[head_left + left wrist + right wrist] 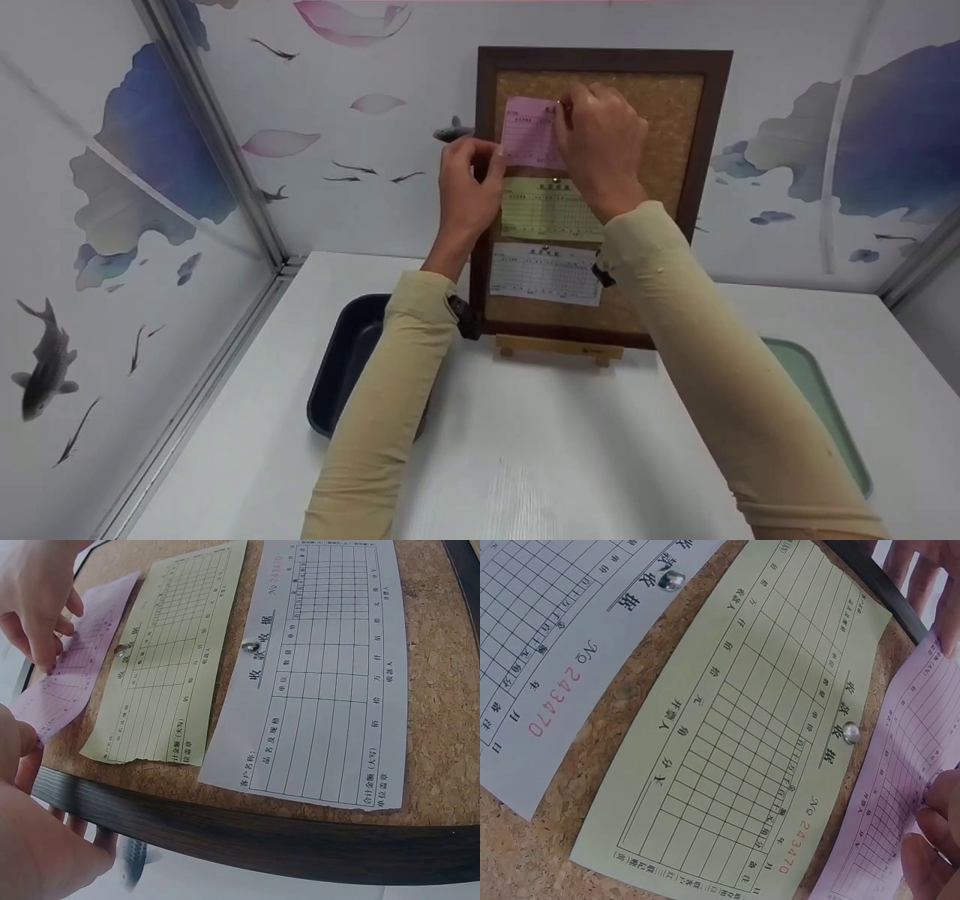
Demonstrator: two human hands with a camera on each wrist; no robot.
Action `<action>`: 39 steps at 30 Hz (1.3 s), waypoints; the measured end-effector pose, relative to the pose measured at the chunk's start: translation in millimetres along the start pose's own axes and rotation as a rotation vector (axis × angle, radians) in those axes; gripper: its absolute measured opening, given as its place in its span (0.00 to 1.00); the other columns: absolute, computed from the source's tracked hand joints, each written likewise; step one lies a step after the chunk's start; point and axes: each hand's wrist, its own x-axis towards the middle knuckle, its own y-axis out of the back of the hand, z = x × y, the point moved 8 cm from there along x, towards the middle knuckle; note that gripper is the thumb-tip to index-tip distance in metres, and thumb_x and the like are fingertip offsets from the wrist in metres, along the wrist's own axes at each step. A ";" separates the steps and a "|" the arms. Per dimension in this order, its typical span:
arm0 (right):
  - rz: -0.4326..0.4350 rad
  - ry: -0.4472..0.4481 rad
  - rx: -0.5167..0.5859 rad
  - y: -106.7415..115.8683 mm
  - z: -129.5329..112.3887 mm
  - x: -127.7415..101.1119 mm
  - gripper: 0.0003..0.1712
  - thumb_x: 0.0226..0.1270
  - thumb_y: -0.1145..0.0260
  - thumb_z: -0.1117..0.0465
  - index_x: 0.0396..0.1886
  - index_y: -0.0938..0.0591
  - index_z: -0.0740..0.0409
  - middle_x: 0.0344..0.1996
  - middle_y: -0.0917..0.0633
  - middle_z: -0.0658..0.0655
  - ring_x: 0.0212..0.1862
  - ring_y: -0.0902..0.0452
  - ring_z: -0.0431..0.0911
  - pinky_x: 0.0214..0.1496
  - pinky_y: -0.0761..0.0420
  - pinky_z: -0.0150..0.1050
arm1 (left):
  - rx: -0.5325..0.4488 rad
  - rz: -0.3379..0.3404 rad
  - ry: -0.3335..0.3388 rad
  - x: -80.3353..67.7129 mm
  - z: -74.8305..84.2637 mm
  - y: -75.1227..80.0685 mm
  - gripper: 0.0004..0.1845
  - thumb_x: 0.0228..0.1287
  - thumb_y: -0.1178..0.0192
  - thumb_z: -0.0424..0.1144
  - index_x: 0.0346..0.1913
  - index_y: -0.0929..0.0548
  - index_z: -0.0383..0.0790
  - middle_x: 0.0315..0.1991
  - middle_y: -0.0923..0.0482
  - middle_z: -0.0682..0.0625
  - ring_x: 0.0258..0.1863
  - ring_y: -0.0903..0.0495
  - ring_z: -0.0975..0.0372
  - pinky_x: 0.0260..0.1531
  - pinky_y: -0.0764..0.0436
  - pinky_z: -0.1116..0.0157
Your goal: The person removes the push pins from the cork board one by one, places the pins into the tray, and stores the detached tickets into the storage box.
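Note:
A pink receipt slip (527, 131) lies against the upper part of a framed corkboard (675, 127). At its lower left edge my left hand (471, 184) pinches the paper between thumb and fingers. My right hand (606, 142) is at the slip's upper middle, thumb and fingers curled together on something small that they cover; its kind cannot be made out. Below the pink slip are a yellow-green receipt slip (161, 652) and a white receipt slip (322, 690). A round silver pushpin (851, 733) fixes the yellow-green one, and another silver pushpin (250, 646) the white one.
The corkboard leans on a low wooden stand (559, 347) on the white table (525, 450). A dark blue tray (330, 375) is at the left, partly behind my left sleeve. A green tray (814, 390) shows beyond my right sleeve. Printed wall panels stand close behind.

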 end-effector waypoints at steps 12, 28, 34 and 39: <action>0.038 0.032 -0.020 3.3 -2.6 -2.5 0.16 0.84 0.36 0.54 0.46 0.10 0.61 0.40 0.08 0.62 0.40 0.11 0.60 0.40 0.13 0.58 | 0.015 0.008 -0.021 -0.1 1.5 0.3 0.13 0.84 0.42 0.41 0.55 0.15 0.35 0.71 0.28 0.41 0.68 0.27 0.57 0.68 0.26 0.65; 0.053 0.053 -0.016 5.9 -3.4 -6.3 0.17 0.85 0.38 0.53 0.48 0.10 0.61 0.40 0.07 0.63 0.37 0.11 0.59 0.36 0.15 0.56 | 0.004 0.011 -0.023 -1.6 2.6 2.1 0.12 0.84 0.41 0.41 0.54 0.15 0.36 0.71 0.28 0.42 0.66 0.26 0.57 0.66 0.25 0.64; 0.060 0.061 -0.017 7.6 -3.2 -8.3 0.17 0.85 0.38 0.52 0.47 0.11 0.61 0.37 0.08 0.63 0.34 0.13 0.59 0.33 0.18 0.54 | 0.011 0.010 -0.016 -1.9 2.0 1.8 0.12 0.84 0.41 0.41 0.54 0.15 0.36 0.72 0.29 0.42 0.67 0.26 0.57 0.67 0.25 0.64; 0.044 0.063 0.001 6.6 -1.8 -11.2 0.16 0.85 0.38 0.54 0.48 0.11 0.61 0.41 0.08 0.62 0.39 0.12 0.58 0.38 0.15 0.55 | 0.024 0.011 0.010 -2.9 -0.7 1.6 0.12 0.84 0.41 0.43 0.54 0.15 0.37 0.73 0.29 0.43 0.68 0.26 0.58 0.69 0.25 0.65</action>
